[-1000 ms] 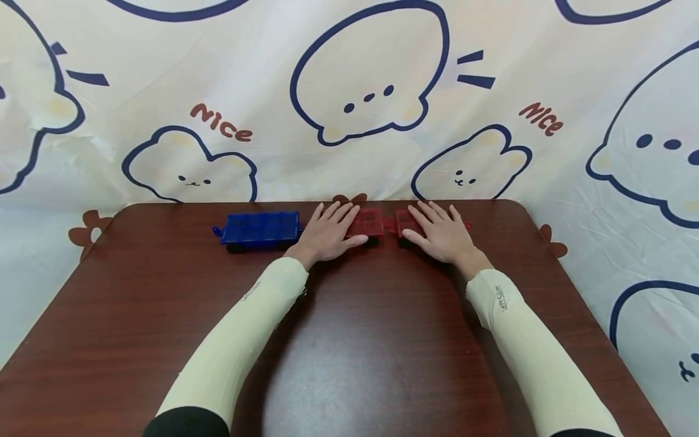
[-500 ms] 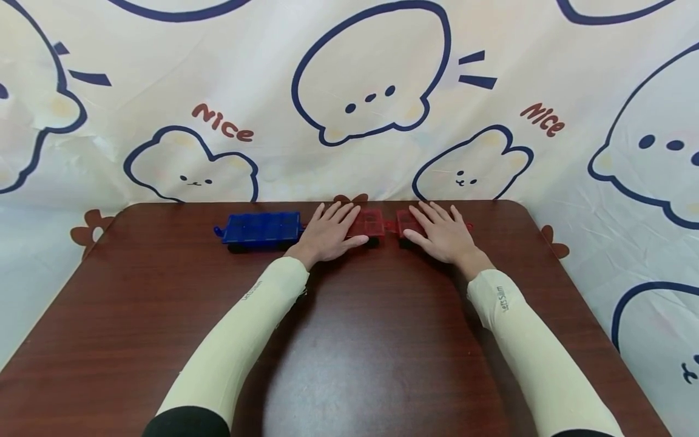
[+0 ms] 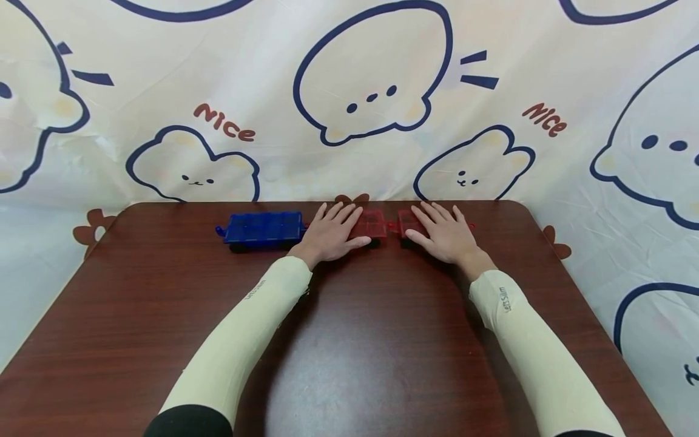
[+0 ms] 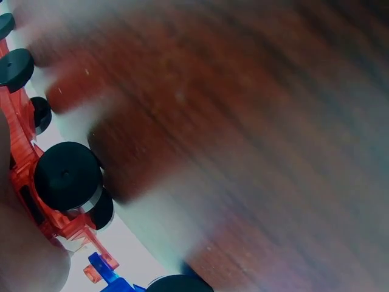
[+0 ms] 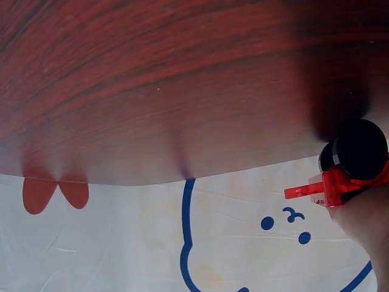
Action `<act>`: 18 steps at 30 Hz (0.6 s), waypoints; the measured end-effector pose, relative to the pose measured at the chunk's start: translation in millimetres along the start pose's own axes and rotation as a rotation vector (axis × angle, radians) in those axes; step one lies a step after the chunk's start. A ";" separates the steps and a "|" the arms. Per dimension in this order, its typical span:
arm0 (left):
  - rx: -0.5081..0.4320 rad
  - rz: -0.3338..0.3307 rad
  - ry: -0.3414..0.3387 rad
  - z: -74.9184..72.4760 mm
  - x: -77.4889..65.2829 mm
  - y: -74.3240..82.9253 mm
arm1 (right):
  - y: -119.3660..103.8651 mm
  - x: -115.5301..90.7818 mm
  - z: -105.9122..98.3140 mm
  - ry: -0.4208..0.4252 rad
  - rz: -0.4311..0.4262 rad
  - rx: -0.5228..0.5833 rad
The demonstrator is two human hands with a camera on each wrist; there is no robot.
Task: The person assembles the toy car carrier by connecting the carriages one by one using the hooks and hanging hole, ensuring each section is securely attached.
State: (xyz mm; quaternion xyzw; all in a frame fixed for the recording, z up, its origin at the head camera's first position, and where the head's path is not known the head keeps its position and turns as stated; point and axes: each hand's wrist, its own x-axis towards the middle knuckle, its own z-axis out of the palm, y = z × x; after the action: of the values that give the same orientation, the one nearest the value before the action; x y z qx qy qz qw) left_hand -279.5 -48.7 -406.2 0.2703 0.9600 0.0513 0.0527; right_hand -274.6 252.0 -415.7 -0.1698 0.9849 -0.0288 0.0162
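Three translucent toy train cars with black wheels stand in a row along the far side of the table. My left hand (image 3: 330, 233) rests with fairly straight, spread fingers on the left red toy train car (image 3: 371, 224), covering much of it. The other red car (image 3: 406, 223) lies mostly hidden beneath my right hand (image 3: 445, 233), whose fingers are also spread. A small red coupling (image 3: 391, 226) spans the gap between these two. Left of them stands the blue car (image 3: 264, 227), untouched. Its blue hook (image 4: 100, 266) meets a red one in the left wrist view. A red hook (image 5: 301, 191) sticks out past my right hand.
The dark brown wooden table (image 3: 377, 340) has its far edge just behind the cars. Beyond it hangs a white curtain (image 3: 327, 170) with blue cartoon outlines, which continues along both sides.
Everything in the head view has shifted very slightly to the right together. Hands and cars keep their positions relative to each other.
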 end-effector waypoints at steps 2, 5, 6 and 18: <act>0.003 -0.001 0.004 0.6 0.5 0.4 | 0.2 -0.4 -0.1 -0.001 -0.002 0.000; 0.013 -0.002 0.012 2.2 1.5 0.1 | 0.2 -0.4 -0.2 0.003 -0.003 -0.006; 0.015 -0.001 0.013 2.6 1.8 0.0 | 0.1 -0.5 -0.2 0.003 -0.004 -0.007; -0.001 -0.006 0.007 0.8 0.1 -2.1 | -2.2 1.8 1.7 0.020 -0.012 0.026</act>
State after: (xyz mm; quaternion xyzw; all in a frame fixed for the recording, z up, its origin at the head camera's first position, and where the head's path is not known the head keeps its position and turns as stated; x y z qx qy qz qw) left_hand -280.6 -50.4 -407.3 0.2673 0.9609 0.0524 0.0495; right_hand -275.6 249.3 -417.3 -0.1754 0.9835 -0.0433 0.0083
